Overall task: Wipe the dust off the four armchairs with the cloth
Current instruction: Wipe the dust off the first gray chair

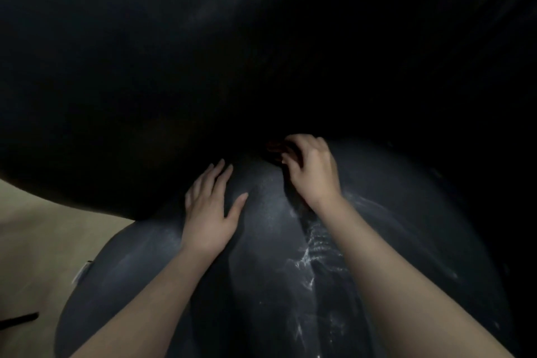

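We lean over a black armchair (290, 61), its back in deep shadow. The seat (261, 264) below it shows pale dust streaks (308, 260). Our left hand (210, 209) lies flat on the seat, fingers straight. Our right hand (313, 173) curls round the reddish cloth (274, 148), pushed into the crease where seat meets back. In this gloom we may well miss dust on the back, and the bunched cloth could snag in the crease or merely smear the streaks.
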A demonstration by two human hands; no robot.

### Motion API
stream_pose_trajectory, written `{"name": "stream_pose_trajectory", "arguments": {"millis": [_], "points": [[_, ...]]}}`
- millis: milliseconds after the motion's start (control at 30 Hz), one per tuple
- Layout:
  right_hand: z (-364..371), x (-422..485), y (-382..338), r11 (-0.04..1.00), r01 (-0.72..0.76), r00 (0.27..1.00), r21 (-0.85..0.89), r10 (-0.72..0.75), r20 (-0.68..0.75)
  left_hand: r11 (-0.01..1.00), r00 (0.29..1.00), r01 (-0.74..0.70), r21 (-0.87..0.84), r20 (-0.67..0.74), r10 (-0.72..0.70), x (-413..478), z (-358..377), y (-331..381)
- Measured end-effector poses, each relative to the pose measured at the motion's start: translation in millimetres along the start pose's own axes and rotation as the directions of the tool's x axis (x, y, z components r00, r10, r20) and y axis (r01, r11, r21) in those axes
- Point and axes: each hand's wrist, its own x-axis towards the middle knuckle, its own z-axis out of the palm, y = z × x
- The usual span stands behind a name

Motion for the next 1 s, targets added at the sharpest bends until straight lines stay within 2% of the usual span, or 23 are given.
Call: {"name": "stream_pose_trajectory", "arguments": {"millis": [133,200,233,333,400,500,567,633,733,800,900,1000], "points": [[-4,-19,0,0.985,0.168,0.974,0.038,-0.172,0.151,1.000,1.000,0.011,-0.007,0.004,-0.011,2,-2,1],[-15,-27,10,0.983,0.168,0.963,0.074,-0.179,0.203,1.000,1.000,0.015,-0.002,-0.008,-0.015,2,-4,3],[-21,-27,17,0.987,0.136,0.973,0.083,-0.149,0.178,1.000,1.000,0.012,0.003,-0.017,-0.012,3,-5,5],[-41,-19,42,0.993,-0.093,0.994,0.075,0.097,-0.053,0.999,0.999,-0.032,-0.018,-0.030,0.032,7,-5,15],[-50,-9,59,0.957,-0.285,0.939,0.053,0.289,-0.187,0.995,0.995,-0.098,-0.023,0.005,0.098,16,-3,25],[-48,11,66,0.887,-0.460,0.853,0.054,0.457,-0.251,0.986,0.983,-0.167,-0.015,0.078,0.168,29,5,40],[-39,24,59,0.890,-0.455,0.865,0.016,0.447,-0.230,0.985,0.982,-0.172,-0.005,0.083,0.171,32,12,44],[-31,31,49,0.926,-0.378,0.914,0.000,0.373,-0.161,0.985,0.983,-0.171,0.016,0.074,0.169,31,16,43],[-30,22,44,0.971,-0.227,0.972,0.077,0.230,-0.037,0.985,0.983,-0.168,0.024,0.073,0.166,31,18,40],[-37,12,49,0.978,-0.163,0.987,0.127,0.162,0.015,0.985,0.983,-0.172,0.029,0.069,0.170,31,19,40],[-48,7,64,0.973,-0.204,0.976,0.112,0.210,-0.051,0.984,0.983,-0.172,0.036,0.070,0.170,31,21,38],[-51,17,75,0.929,-0.351,0.910,0.113,0.367,-0.194,0.985,0.984,-0.169,0.045,0.074,0.165,31,22,38]]}}
